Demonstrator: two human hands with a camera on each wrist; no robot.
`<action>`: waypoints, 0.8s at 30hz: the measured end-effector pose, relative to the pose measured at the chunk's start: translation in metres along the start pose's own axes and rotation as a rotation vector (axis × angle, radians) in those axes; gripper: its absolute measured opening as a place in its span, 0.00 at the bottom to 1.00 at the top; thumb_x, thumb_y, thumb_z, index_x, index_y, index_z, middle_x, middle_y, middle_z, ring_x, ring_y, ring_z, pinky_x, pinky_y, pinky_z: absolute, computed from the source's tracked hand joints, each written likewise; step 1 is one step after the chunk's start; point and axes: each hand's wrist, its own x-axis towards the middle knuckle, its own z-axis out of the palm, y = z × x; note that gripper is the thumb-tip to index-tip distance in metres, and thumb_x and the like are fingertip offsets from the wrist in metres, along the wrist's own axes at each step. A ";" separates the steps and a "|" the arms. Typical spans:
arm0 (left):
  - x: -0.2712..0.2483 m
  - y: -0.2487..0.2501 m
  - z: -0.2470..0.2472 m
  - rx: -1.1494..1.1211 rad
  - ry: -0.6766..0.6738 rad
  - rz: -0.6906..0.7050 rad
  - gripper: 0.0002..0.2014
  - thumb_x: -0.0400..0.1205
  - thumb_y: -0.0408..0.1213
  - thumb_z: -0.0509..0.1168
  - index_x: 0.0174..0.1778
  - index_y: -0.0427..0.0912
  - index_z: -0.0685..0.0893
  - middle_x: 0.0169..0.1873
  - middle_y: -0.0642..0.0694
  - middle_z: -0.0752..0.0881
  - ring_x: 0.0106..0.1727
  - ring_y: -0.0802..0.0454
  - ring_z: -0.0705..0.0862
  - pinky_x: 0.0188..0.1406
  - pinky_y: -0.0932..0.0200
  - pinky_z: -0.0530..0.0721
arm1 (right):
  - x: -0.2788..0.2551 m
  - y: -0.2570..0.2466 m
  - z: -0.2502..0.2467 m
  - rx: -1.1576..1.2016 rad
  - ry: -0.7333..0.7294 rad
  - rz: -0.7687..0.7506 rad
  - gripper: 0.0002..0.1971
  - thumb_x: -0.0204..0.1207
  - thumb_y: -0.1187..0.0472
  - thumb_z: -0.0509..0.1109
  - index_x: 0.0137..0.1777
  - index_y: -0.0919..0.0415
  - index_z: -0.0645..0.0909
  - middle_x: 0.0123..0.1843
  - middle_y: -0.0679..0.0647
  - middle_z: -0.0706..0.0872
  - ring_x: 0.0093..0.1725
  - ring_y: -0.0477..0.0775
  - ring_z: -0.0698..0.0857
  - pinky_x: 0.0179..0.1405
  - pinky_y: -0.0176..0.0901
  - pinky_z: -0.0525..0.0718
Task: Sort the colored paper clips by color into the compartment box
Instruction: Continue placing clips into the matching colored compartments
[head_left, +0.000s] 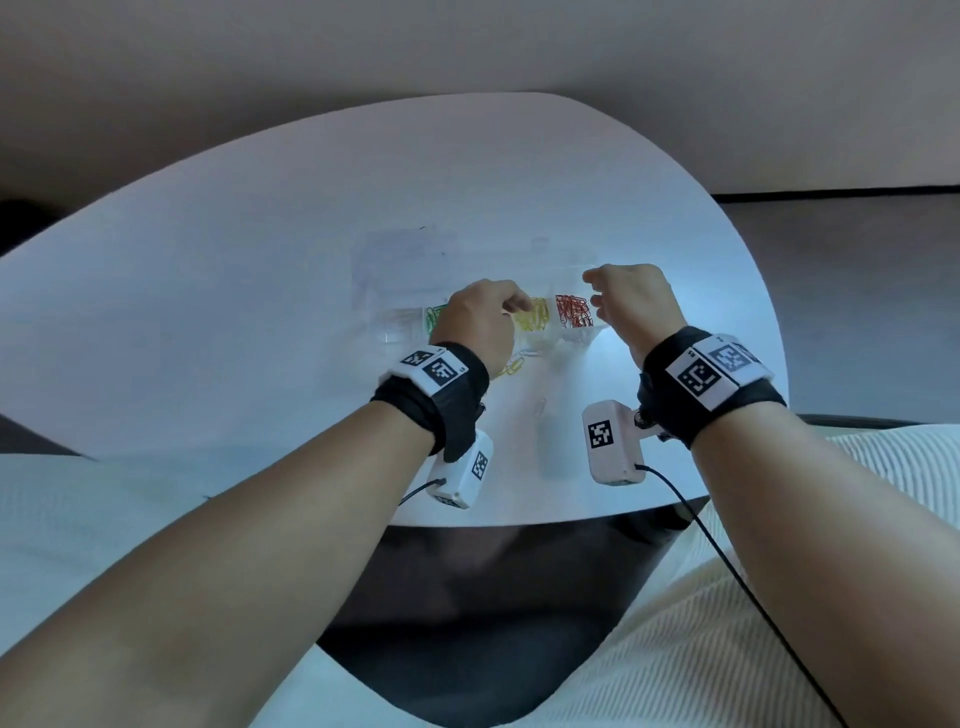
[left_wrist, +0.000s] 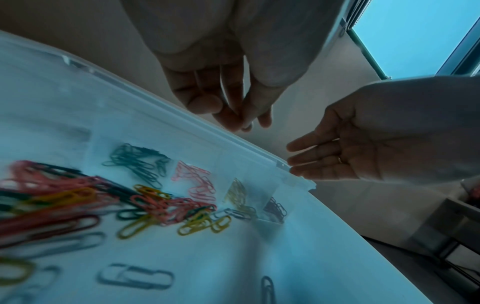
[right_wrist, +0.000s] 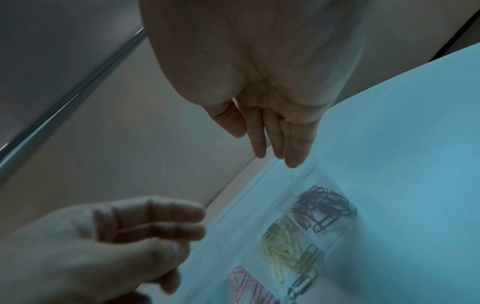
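Note:
A clear compartment box (head_left: 395, 332) stands on the white table with its lid (left_wrist: 182, 131) open behind it. Separate compartments hold green clips (left_wrist: 140, 162), pink clips (left_wrist: 197, 185), yellow clips (head_left: 537, 317) and red clips (head_left: 574, 312). A mixed pile of loose clips (left_wrist: 78, 205) lies in front of the box. My left hand (head_left: 519, 304) hovers over the yellow compartment, thumb against curled fingertips, pinching what looks like a small pale clip (right_wrist: 174, 252). My right hand (head_left: 595, 296) hangs open over the box's right end, its straight fingers (left_wrist: 298, 162) at the lid's corner.
Single pale clips (head_left: 540, 408) lie on the table (head_left: 260, 312) nearer to me, between my wrists. The table's front edge curves just below the wrist cameras. A wall and floor lie beyond the far edge.

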 end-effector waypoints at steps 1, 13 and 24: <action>-0.002 -0.004 -0.005 0.006 0.011 -0.002 0.19 0.77 0.22 0.57 0.48 0.49 0.88 0.51 0.51 0.87 0.52 0.52 0.83 0.54 0.58 0.83 | -0.002 -0.002 0.000 -0.018 0.003 -0.027 0.26 0.67 0.57 0.63 0.58 0.79 0.78 0.40 0.53 0.75 0.41 0.52 0.72 0.43 0.48 0.70; -0.061 -0.061 -0.060 0.583 -0.340 0.079 0.08 0.81 0.37 0.62 0.51 0.54 0.83 0.49 0.55 0.83 0.48 0.50 0.81 0.44 0.57 0.78 | -0.051 0.006 0.019 -0.492 -0.406 -0.256 0.09 0.74 0.67 0.68 0.44 0.56 0.89 0.37 0.51 0.91 0.38 0.47 0.89 0.48 0.46 0.90; -0.050 -0.077 -0.046 0.586 -0.367 0.040 0.10 0.82 0.36 0.62 0.54 0.50 0.86 0.55 0.50 0.85 0.54 0.48 0.83 0.47 0.56 0.79 | -0.044 0.053 0.038 -0.851 -0.237 -0.094 0.10 0.70 0.55 0.79 0.45 0.61 0.87 0.46 0.59 0.89 0.45 0.60 0.88 0.41 0.42 0.82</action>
